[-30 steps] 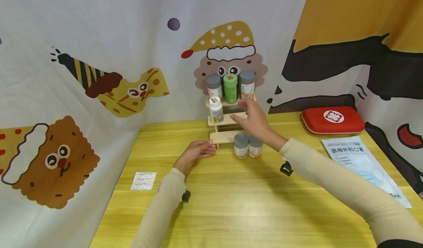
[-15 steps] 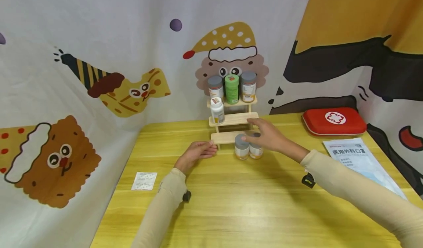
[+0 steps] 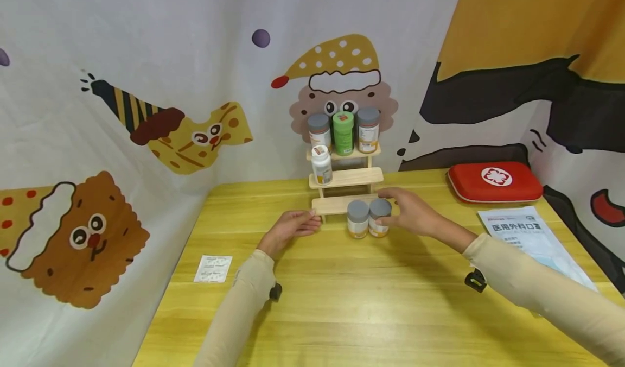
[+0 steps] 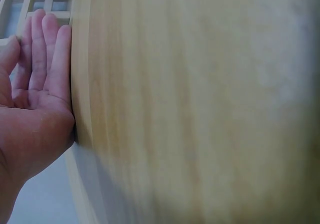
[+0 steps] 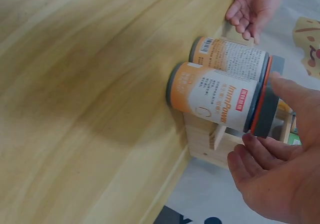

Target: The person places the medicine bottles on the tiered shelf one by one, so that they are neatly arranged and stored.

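Note:
A three-tier wooden display stand (image 3: 346, 177) stands at the back of the table. At the left end of its lowest tier, my left hand (image 3: 290, 229) holds the edge between thumb and index finger; the other fingers lie straight along the table in the left wrist view. My right hand (image 3: 410, 213) grips the grey lid of a white-and-orange supplement jar (image 5: 215, 94), thumb on one side and fingertips on the other. That jar stands on the table before the stand, right beside a matching jar (image 3: 358, 220).
Two grey-lidded jars and a green bottle (image 3: 344, 134) fill the top tier. A white bottle (image 3: 321, 165) stands on the middle tier's left. A red first-aid case (image 3: 495, 181) and mask packet (image 3: 532, 242) lie right, a blister pack (image 3: 213, 269) left.
My right hand has come down from beside the middle tier to the right-hand jar on the table and now holds its lid. The left hand has stayed at the stand.

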The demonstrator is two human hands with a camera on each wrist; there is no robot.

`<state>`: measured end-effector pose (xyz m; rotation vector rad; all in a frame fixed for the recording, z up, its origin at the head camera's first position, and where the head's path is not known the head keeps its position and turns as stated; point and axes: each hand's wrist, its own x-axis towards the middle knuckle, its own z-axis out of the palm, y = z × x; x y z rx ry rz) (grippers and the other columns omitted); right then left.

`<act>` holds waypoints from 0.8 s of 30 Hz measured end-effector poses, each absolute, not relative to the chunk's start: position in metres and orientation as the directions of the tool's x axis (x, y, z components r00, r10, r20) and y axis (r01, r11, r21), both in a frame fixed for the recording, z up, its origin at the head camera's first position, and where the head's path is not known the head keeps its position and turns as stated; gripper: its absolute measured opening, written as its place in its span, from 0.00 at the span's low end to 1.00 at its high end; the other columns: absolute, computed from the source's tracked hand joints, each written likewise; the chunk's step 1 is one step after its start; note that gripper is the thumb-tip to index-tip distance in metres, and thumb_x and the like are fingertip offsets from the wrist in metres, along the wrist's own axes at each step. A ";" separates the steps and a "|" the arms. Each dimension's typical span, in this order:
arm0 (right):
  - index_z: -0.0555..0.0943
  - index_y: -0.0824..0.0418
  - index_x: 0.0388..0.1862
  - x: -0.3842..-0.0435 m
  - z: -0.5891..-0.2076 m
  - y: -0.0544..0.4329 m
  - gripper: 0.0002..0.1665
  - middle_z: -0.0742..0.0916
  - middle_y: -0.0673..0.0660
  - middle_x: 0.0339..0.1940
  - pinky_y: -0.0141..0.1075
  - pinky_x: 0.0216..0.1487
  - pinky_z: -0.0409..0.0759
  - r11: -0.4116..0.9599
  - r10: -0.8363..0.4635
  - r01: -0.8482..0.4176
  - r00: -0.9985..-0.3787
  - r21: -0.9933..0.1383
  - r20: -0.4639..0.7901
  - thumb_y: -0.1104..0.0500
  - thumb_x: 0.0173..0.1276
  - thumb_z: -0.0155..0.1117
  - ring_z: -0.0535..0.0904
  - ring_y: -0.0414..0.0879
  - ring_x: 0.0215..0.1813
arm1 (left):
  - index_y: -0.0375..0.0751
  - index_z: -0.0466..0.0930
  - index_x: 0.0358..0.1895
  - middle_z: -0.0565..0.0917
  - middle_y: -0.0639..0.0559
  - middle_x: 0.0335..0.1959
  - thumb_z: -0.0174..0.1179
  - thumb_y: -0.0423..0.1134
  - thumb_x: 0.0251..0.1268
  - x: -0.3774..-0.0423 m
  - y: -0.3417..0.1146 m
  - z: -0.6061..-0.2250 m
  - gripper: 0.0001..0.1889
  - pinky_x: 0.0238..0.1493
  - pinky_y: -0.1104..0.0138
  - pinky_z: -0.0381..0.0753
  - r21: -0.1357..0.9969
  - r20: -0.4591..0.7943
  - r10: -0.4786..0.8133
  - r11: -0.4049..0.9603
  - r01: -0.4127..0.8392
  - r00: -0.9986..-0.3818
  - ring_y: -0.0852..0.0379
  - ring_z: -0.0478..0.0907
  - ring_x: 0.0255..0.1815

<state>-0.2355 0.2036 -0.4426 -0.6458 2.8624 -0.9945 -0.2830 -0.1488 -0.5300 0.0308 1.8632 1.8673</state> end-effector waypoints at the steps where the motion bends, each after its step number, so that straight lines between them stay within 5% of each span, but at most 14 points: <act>1: 0.72 0.73 0.75 -0.235 -0.444 0.204 0.46 0.80 0.72 0.72 0.64 0.71 0.79 0.707 -0.395 -0.369 -0.914 -0.603 0.095 0.53 0.66 0.81 0.78 0.69 0.71 | 0.26 0.83 0.60 0.93 0.45 0.46 0.59 0.47 0.83 -0.283 -0.149 -0.531 0.23 0.59 0.60 0.91 0.944 -0.325 0.360 0.061 -0.325 -0.875 0.55 0.91 0.47; 14: 0.76 0.67 0.73 -0.228 -0.463 0.206 0.39 0.84 0.67 0.68 0.61 0.64 0.84 0.704 -0.328 -0.321 -0.938 -0.633 0.111 0.48 0.71 0.76 0.81 0.64 0.67 | 0.27 0.84 0.60 0.93 0.48 0.44 0.59 0.47 0.83 -0.285 -0.149 -0.530 0.23 0.57 0.62 0.92 0.944 -0.325 0.367 0.075 -0.320 -0.871 0.56 0.91 0.47; 24: 0.82 0.62 0.67 -0.234 -0.476 0.209 0.35 0.90 0.60 0.58 0.50 0.53 0.91 0.674 -0.308 -0.356 -0.932 -0.647 0.192 0.47 0.66 0.80 0.86 0.54 0.57 | 0.27 0.84 0.59 0.93 0.48 0.44 0.58 0.47 0.83 -0.285 -0.149 -0.531 0.22 0.56 0.62 0.92 0.944 -0.326 0.355 0.081 -0.319 -0.876 0.55 0.92 0.47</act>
